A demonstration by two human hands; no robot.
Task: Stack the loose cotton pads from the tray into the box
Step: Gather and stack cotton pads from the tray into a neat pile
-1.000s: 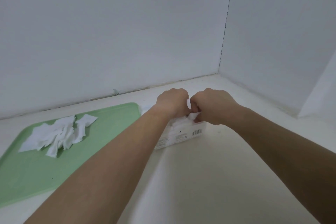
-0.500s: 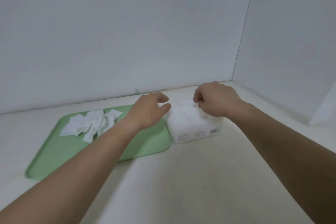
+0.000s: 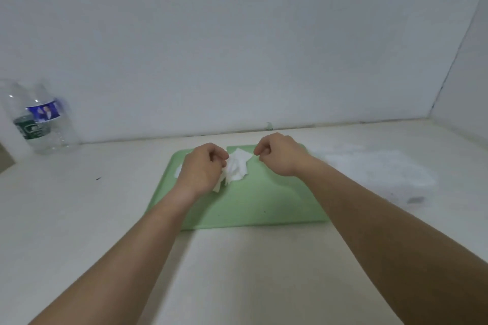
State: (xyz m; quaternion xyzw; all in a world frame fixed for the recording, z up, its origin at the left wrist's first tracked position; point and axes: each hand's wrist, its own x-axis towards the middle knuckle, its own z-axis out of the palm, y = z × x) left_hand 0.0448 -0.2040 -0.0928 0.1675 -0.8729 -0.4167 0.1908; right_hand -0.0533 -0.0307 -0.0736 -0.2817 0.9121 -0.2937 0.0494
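Cotton pads (image 3: pixel 237 169) lie in a loose white heap toward the far side of the green tray (image 3: pixel 250 206), the heap running slantwise from near-left to far-right. The left hand (image 3: pixel 202 169) sits right on its left part, fingers curled down against the pads. Whether they already pinch any is hidden, so I cannot tell. The right hand (image 3: pixel 277 156) hangs just beside the heap's far-right corner, clenched with nothing visible in it, and seems apart from the pads. Off the tray's right edge, well past the right hand, stands the box (image 3: pixel 375 174), badly blurred, on the pale counter (image 3: pixel 237 272). So the pads must travel rightward. The left hand looks best placed to gather them, while the right one is nearer the box and the likelier one to receive and seat the stack.
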